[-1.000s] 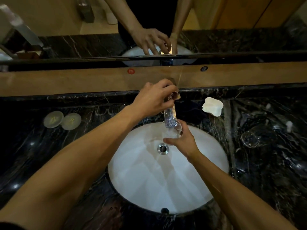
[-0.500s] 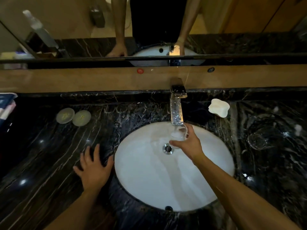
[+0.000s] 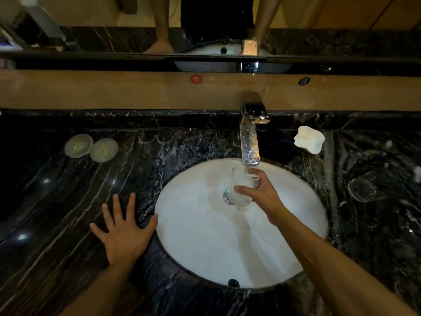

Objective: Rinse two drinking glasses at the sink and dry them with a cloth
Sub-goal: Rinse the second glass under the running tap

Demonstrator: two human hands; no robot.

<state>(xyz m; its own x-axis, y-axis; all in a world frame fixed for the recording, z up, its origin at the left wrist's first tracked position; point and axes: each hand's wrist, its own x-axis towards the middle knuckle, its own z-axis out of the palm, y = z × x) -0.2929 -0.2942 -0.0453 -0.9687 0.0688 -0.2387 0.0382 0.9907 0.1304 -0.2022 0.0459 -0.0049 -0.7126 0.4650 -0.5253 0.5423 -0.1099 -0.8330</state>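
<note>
**Water on, first glass under the tap**

Now that the left hand [image 3: 123, 233] has come off the tap [image 3: 249, 142], water is running and the first rinse is under way. From the one head view: the right hand [image 3: 262, 197] holds a drinking glass [image 3: 241, 188] just below the tap's spout, over the sink [image 3: 205, 247] and right above the drain [image 3: 227, 197]. Its fingers curl round the far side of the glass and the thumb crosses the near side, a firm wrap. The stream falls into the glass, which looks white and frothy inside, so I judge it is filling. The left hand lies flat on the worktop [image 3: 57, 213], left of the sink, its fingers spread and straight and the thumb at the basin's edge; it holds nothing.

The second glass [image 3: 362, 188] sits on the worktop well to the right of the sink, hard to make out against the dark stone, and appears untouched. A white soap dish [image 3: 308, 142] stands right of the tap; two pale round discs [image 3: 91, 147] lie far left of it. I see no cloth.

A second ago the left hand was up on the tap lever, with the glass already waiting below. Half a second ago it had dropped to the worktop and water was flowing. Since then little differs: the glass stays under the stream, seemingly fuller.
</note>
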